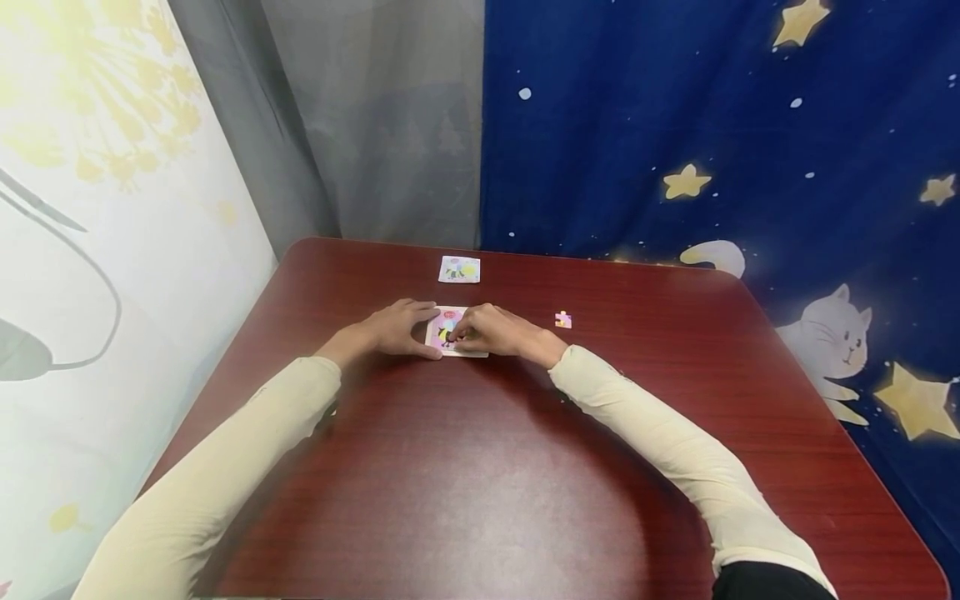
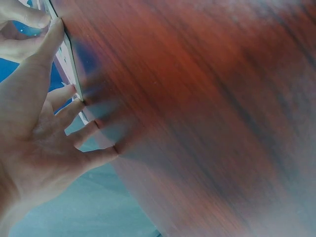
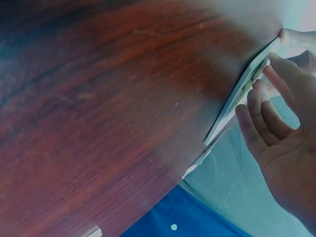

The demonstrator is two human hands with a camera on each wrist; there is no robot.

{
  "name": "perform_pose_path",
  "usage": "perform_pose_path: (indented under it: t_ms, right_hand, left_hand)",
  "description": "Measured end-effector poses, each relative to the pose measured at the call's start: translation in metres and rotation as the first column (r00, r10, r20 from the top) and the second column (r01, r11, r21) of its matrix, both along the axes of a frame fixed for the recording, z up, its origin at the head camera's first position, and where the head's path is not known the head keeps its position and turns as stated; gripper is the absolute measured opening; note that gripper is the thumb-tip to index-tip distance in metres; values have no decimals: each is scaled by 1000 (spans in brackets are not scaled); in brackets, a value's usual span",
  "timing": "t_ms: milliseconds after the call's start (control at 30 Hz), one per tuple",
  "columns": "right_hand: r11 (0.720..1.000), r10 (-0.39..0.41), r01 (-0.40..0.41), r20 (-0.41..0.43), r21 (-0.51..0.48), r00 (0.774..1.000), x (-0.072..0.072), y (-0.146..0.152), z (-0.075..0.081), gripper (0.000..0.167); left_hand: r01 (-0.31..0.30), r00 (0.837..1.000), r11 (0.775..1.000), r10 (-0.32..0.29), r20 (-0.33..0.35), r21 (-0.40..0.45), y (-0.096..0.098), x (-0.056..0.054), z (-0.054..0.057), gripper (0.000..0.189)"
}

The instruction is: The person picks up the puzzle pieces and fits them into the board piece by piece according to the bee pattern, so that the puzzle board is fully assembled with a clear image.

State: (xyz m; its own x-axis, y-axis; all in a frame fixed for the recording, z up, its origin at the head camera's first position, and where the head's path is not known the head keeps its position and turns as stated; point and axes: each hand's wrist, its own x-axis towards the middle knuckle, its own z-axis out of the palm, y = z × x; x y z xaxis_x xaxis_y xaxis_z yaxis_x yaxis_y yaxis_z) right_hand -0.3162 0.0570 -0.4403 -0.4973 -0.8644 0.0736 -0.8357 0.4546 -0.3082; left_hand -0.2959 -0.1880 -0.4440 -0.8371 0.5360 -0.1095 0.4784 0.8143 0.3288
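Note:
A small flat puzzle [image 1: 467, 353] with a white border and a pink bee picture lies on the table between the hands. My left hand [image 1: 401, 327] spans its left side, fingers spread and fairly straight. The left thumb touches the near left corner, while the index finger [image 2: 61, 96] is at the far edge. Over the picture, my right hand [image 1: 491, 329] has its thumb and index finger brought together, pinching a puzzle piece mostly covered by the fingertips. Its other fingers [image 3: 254, 108] are loosely bent above the puzzle. One loose pink and yellow puzzle piece [image 1: 563, 320] lies to the right.
A white card [image 1: 459, 269] with a similar bee picture lies farther back on the dark red wooden table [image 1: 480, 467]. Behind the table hang a grey curtain [image 1: 390, 125] and a blue starry one [image 1: 600, 150]. A pale patterned wall [image 1: 150, 250] stands at the left.

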Motion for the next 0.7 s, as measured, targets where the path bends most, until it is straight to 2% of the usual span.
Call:
perform_pose_path:
  t_ms: [333, 700]
  right_hand:
    - [1000, 6, -6, 7, 20, 1000, -1, 0, 1, 19]
    - [998, -34, 34, 10, -55, 999, 3, 4, -5, 19]
  left_hand:
    - [-1, 1000, 1000, 1, 2, -9, 2, 1, 0, 96]
    - [-2, 1000, 1000, 2, 5, 0, 3, 3, 4, 95]
